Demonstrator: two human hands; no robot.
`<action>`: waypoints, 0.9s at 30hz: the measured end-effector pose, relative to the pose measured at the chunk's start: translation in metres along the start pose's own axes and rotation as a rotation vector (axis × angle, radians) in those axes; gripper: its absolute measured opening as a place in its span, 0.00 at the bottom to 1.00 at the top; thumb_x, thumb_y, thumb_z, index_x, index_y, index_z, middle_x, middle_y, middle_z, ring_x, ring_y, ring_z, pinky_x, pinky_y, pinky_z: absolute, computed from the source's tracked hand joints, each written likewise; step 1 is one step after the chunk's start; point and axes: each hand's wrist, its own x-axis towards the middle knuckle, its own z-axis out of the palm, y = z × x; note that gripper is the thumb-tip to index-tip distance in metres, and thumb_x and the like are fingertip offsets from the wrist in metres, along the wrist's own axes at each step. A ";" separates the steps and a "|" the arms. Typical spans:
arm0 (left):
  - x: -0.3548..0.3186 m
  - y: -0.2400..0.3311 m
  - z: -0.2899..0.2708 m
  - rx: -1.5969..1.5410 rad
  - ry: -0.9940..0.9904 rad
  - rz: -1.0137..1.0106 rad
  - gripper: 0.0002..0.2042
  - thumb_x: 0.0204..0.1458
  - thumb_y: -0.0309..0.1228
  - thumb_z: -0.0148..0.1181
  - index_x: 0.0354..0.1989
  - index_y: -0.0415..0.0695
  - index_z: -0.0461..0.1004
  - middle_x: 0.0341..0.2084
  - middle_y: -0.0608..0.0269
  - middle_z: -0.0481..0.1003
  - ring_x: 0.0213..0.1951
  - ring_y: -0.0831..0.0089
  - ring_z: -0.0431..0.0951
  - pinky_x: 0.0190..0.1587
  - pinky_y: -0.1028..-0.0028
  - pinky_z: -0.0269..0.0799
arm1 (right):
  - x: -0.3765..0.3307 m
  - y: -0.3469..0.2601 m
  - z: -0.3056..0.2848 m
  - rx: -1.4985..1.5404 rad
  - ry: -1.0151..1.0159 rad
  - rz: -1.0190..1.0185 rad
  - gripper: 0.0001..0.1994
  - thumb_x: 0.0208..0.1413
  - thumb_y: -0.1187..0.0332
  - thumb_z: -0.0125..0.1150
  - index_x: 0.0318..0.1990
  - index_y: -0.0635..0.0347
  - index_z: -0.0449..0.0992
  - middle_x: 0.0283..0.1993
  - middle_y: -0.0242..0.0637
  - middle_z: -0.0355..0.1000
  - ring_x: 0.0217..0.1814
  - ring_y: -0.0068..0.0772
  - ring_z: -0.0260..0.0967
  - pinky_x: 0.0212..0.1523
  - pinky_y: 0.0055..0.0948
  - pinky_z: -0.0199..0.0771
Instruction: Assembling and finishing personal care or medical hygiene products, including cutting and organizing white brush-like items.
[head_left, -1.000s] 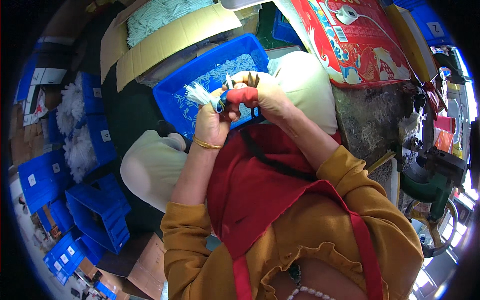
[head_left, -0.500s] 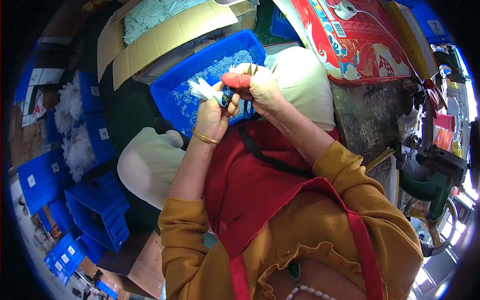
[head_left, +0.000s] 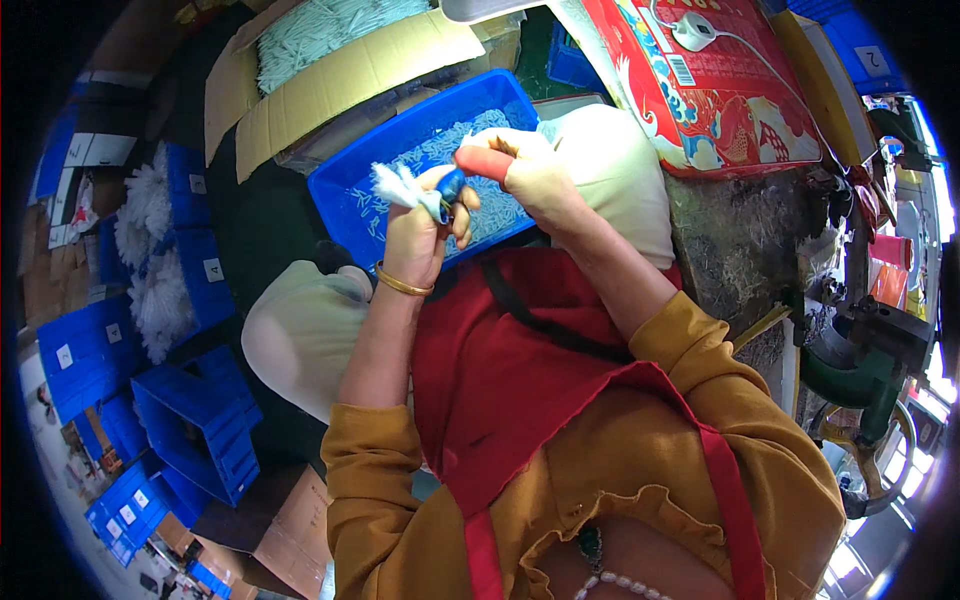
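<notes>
My left hand (head_left: pixel 418 225) is closed around a bundle of thin white strips (head_left: pixel 393 186), whose ends fan out past the fingers. A blue cover (head_left: pixel 451 184) shows at that hand's fingertips. Close on its right, my right hand (head_left: pixel 540 178) is closed, with a red cover (head_left: pixel 484 162) on one digit pointing toward the left hand. A small dark metal tool (head_left: pixel 503 146) shows partly among the right fingers; its kind is hard to make out. Both hands are above a blue bin (head_left: pixel 345 215) holding many small pale pieces (head_left: pixel 485 215).
A cardboard box (head_left: pixel 330 90) of long pale strips stands beyond the bin. To the right lies a red printed sheet (head_left: pixel 720 90) on a worn bench (head_left: pixel 730 225), with a green hand-wheel machine (head_left: pixel 860 370) nearby. Blue crates (head_left: pixel 195 430) are stacked at left.
My right hand has shifted slightly right, and the dark tool's lower prongs no longer show beneath it. The left hand still holds the white bundle, now turned a little.
</notes>
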 end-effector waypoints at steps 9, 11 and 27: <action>-0.001 0.007 0.007 0.263 -0.004 0.006 0.08 0.42 0.23 0.45 0.29 0.33 0.69 0.19 0.55 0.71 0.19 0.73 0.72 0.19 0.79 0.68 | 0.000 0.015 -0.002 0.109 0.060 -0.085 0.04 0.41 0.74 0.54 0.25 0.64 0.68 0.25 0.33 0.66 0.25 0.21 0.61 0.27 0.19 0.61; -0.004 0.006 0.005 0.247 0.019 0.036 0.08 0.41 0.23 0.45 0.28 0.33 0.69 0.19 0.55 0.71 0.18 0.73 0.72 0.19 0.79 0.68 | -0.004 0.009 0.006 -0.179 0.041 -0.244 0.05 0.39 0.75 0.56 0.26 0.62 0.68 0.23 0.33 0.65 0.25 0.20 0.61 0.25 0.21 0.62; 0.004 0.005 -0.019 -0.372 -0.173 -0.073 0.10 0.45 0.30 0.48 0.31 0.35 0.66 0.19 0.59 0.69 0.17 0.76 0.68 0.19 0.80 0.63 | -0.015 -0.006 -0.001 0.332 -0.190 0.168 0.11 0.41 0.70 0.56 0.34 0.56 0.64 0.27 0.21 0.58 0.21 0.09 0.53 0.22 0.10 0.52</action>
